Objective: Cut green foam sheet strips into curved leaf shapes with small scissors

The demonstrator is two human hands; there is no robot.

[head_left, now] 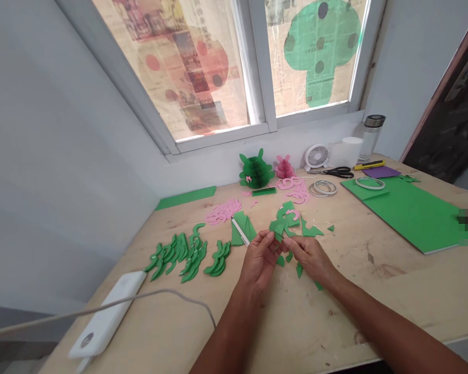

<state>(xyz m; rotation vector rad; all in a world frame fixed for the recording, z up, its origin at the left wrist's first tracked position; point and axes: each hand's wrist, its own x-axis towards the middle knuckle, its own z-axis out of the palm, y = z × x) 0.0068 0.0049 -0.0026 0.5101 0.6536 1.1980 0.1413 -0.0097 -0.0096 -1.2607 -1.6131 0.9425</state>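
Observation:
My left hand point(259, 257) is closed, pinching a small piece of green paper point(278, 232) between thumb and fingers above the wooden table. My right hand point(310, 255) is also closed, its thumb and forefinger meeting at the near edge of that same piece. Green paper scraps point(290, 213) lie just beyond my hands, and smaller bits are scattered beneath them. To the left of my left hand, a white pen point(239, 230) rests on folded green paper point(237, 240). Stacks of curved green paper cutouts point(195, 259) spread further left.
Pink cutouts point(224, 211), a green honeycomb paper figure point(256, 172) and a pink one point(284, 167) stand toward the wall. Scissors point(337, 172), tape rolls point(323, 188), a small fan point(316, 156) and green sheets point(409, 215) are right. A white power bank point(111, 314) and cable lie left.

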